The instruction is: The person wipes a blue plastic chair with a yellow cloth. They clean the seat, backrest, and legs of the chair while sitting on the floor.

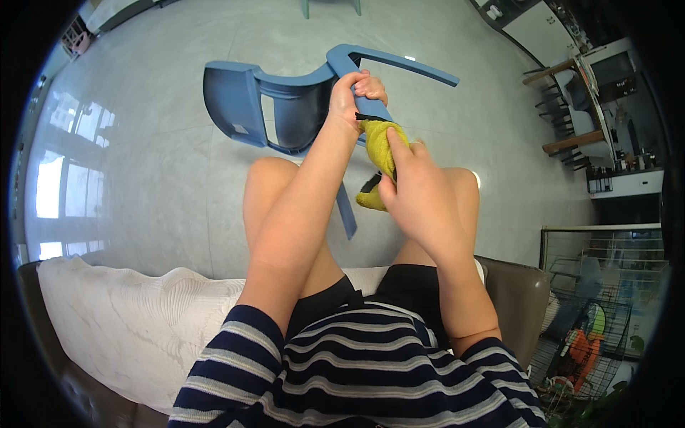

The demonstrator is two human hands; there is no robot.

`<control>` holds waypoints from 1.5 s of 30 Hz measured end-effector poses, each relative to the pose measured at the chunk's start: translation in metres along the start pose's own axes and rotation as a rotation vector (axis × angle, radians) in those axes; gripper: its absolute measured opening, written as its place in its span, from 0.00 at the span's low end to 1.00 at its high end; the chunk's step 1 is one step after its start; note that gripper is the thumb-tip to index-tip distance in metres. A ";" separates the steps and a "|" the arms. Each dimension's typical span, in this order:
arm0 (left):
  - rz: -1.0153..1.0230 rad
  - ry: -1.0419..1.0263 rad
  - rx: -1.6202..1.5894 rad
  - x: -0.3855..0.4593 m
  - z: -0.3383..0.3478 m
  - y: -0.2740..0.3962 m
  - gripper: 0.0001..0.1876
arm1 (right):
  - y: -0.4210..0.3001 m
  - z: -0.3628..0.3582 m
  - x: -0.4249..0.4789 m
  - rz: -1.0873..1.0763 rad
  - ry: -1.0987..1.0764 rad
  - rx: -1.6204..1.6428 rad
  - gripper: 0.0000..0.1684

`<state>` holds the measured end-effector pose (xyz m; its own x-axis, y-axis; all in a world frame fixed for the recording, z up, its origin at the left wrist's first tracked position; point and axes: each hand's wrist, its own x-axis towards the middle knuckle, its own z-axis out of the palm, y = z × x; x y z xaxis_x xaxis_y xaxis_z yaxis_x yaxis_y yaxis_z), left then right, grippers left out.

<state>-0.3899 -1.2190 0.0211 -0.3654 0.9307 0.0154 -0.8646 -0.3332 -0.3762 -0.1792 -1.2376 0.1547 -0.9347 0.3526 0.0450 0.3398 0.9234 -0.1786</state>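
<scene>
A blue plastic chair (299, 80), tipped on its side, is held up in front of my knees. Around one of its legs, close to where the leg meets the frame, my left hand (358, 93) is closed. My right hand (420, 182) presses a yellow-green cloth (380, 142) with black edging over the same leg, just below my left hand. A loose part of the cloth hangs beneath, beside my right thumb. The cloth and my right hand hide the leg's lower end.
I sit on a brown sofa (514, 305) with a pale quilted cover (144, 321). Grey tiled floor (166, 203) lies ahead. A wire cage (604, 331) stands at the right, with a dining table and chairs further back.
</scene>
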 end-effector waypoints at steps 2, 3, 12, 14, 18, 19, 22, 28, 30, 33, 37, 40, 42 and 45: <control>0.018 -0.009 -0.011 -0.003 0.002 0.005 0.11 | -0.007 -0.008 0.007 0.008 -0.026 0.007 0.37; 0.023 -0.012 -0.012 -0.005 0.003 0.006 0.13 | -0.010 -0.012 0.007 0.016 -0.035 0.013 0.36; 0.044 -0.002 0.053 -0.025 0.004 0.003 0.10 | -0.043 -0.008 -0.008 0.061 -0.034 -0.227 0.33; 0.094 -0.016 0.136 -0.024 0.001 -0.007 0.07 | -0.031 0.002 -0.004 0.098 -0.019 -0.212 0.34; 0.190 0.000 0.257 -0.015 0.001 -0.033 0.05 | 0.000 0.031 0.031 0.174 0.024 -0.177 0.33; 0.215 -0.009 0.275 -0.013 0.000 -0.033 0.05 | 0.003 0.032 0.031 0.124 0.048 -0.205 0.34; 0.223 0.043 0.272 -0.014 0.001 -0.025 0.06 | 0.010 0.033 0.022 -0.016 0.092 -0.254 0.34; 0.152 0.051 0.294 -0.012 -0.002 -0.011 0.06 | 0.000 0.001 -0.020 -0.005 -0.107 -0.144 0.34; 0.157 0.043 0.318 -0.008 -0.007 -0.016 0.05 | -0.002 0.003 0.001 0.115 -0.179 -0.137 0.35; 0.144 0.020 0.293 0.010 -0.011 -0.027 0.05 | 0.036 0.046 0.035 0.000 0.138 -0.072 0.37; 0.044 -0.023 0.228 0.021 -0.025 -0.030 0.05 | 0.054 0.047 0.026 -0.057 0.158 -0.062 0.37; -0.070 -0.028 0.201 0.024 -0.030 -0.035 0.05 | 0.057 0.034 -0.010 -0.080 0.066 0.012 0.36; -0.103 -0.025 0.179 0.028 -0.034 -0.038 0.05 | 0.059 0.030 -0.024 -0.090 0.068 -0.018 0.36; -0.083 -0.005 0.170 0.033 -0.040 -0.046 0.04 | 0.061 0.029 -0.019 -0.039 0.078 -0.018 0.36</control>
<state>-0.3491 -1.1667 0.0022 -0.2914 0.9556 0.0447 -0.9376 -0.2760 -0.2112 -0.1441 -1.1927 0.1149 -0.9366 0.3262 0.1278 0.3054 0.9390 -0.1579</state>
